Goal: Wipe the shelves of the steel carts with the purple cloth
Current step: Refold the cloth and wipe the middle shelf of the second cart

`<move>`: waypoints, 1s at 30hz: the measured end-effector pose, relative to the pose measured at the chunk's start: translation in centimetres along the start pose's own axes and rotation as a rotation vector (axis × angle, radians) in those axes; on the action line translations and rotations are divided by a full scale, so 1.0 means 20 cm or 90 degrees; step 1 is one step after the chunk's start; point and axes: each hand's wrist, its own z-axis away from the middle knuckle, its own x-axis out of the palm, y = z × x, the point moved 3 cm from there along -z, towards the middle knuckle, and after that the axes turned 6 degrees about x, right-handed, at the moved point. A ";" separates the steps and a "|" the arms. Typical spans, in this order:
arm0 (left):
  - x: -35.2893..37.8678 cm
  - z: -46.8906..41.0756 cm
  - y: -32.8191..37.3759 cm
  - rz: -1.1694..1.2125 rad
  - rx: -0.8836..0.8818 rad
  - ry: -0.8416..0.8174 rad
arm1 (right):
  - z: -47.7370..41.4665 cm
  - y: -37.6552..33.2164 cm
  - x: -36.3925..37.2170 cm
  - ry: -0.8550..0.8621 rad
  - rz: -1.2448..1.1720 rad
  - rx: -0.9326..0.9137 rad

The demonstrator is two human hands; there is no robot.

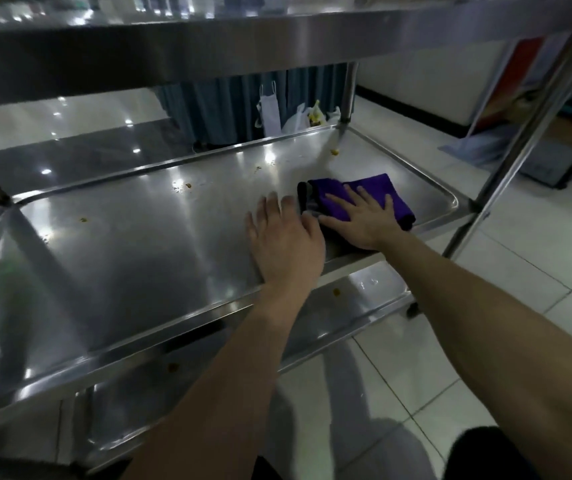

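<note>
A folded purple cloth (392, 199) lies at the right end of a steel cart's middle shelf (139, 244). The right hand (364, 220) presses flat on it, fingers spread. The left hand (286, 244) lies flat just beside it, fingers straight. The cloth looks soft and light, best pushed under a flat palm.

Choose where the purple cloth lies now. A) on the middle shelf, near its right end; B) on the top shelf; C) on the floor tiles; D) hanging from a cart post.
A: the purple cloth lies flat on the middle shelf near its right end, under the right hand.
</note>
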 end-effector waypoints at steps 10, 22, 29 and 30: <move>0.18 0.00 0.06 -0.127 -0.045 -0.017 | -0.08 0.10 0.02 -0.003 -0.033 -0.085; 0.31 -0.11 0.30 -0.202 -0.209 -0.013 | -0.14 0.68 -0.09 0.010 -0.029 -0.140; 0.40 -0.10 0.34 -0.235 -0.204 -0.024 | -0.45 0.59 -0.13 -0.052 -0.028 -0.176; 0.40 -0.10 0.35 -0.237 -0.197 -0.021 | -0.56 0.54 -0.16 -0.062 -0.023 -0.179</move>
